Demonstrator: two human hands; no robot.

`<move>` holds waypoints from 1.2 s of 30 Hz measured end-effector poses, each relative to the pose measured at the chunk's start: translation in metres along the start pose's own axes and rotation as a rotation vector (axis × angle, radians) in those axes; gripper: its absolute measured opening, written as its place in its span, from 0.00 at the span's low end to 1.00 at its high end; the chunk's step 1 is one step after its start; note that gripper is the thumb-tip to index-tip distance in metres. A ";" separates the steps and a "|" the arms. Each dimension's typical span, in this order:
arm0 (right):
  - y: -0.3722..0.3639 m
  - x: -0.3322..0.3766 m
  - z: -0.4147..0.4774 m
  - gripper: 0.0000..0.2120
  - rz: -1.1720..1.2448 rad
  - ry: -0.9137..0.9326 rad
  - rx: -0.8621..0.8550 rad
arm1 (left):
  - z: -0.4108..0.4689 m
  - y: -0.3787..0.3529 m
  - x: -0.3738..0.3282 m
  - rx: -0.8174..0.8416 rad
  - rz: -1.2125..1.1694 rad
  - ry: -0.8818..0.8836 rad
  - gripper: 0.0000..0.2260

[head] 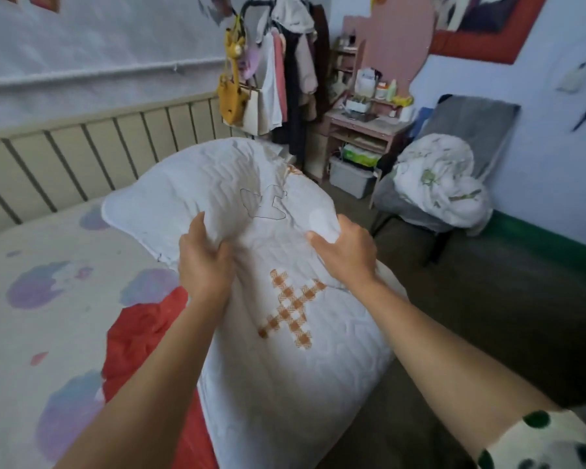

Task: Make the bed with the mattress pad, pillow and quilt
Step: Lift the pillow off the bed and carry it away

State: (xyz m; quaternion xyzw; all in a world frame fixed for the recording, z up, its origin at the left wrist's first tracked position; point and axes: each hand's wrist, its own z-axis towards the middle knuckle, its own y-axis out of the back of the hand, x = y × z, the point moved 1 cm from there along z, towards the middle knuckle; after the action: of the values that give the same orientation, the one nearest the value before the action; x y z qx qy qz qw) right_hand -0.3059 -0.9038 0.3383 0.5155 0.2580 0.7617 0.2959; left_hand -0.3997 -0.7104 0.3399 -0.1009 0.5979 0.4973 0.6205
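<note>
A white quilted pillow [285, 360] with an orange checked cross patch is held up over the right edge of the bed. My left hand [205, 262] grips a bunch of its fabric near the middle. My right hand [347, 253] grips the fabric a little to the right. The mattress pad [41, 326], cream with purple blotches, lies spread over the bed at the left. A red sheet [142, 336] shows under its edge beside the pillow. A bundled white quilt [444, 184] with green print sits on a grey chair at the right.
A slatted beige headboard [92, 154] runs along the wall behind the bed. A clothes rack [285, 72] with hanging garments and a yellow bag stands at the back. A pink desk [362, 130] with bottles and a storage box stands beside it. Dark floor lies to the right.
</note>
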 end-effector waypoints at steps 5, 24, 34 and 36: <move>0.059 -0.091 0.060 0.21 -0.050 -0.094 -0.090 | -0.002 -0.116 -0.065 0.112 -0.055 -0.033 0.26; 0.179 -0.335 0.293 0.20 -0.096 -0.307 -0.324 | 0.058 -0.480 -0.255 0.436 -0.150 -0.203 0.26; 0.225 -0.461 0.440 0.24 -0.125 -0.377 -0.375 | 0.094 -0.654 -0.356 0.482 -0.136 -0.231 0.26; 0.232 -0.492 0.472 0.22 -0.121 -0.365 -0.362 | 0.099 -0.694 -0.372 0.474 -0.123 -0.222 0.26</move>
State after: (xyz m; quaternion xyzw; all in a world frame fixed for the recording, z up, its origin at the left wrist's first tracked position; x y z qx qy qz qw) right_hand 0.2388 -1.3753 0.3471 0.5668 0.0899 0.6707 0.4700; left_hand 0.2539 -1.1608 0.3538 0.0662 0.6187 0.3129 0.7175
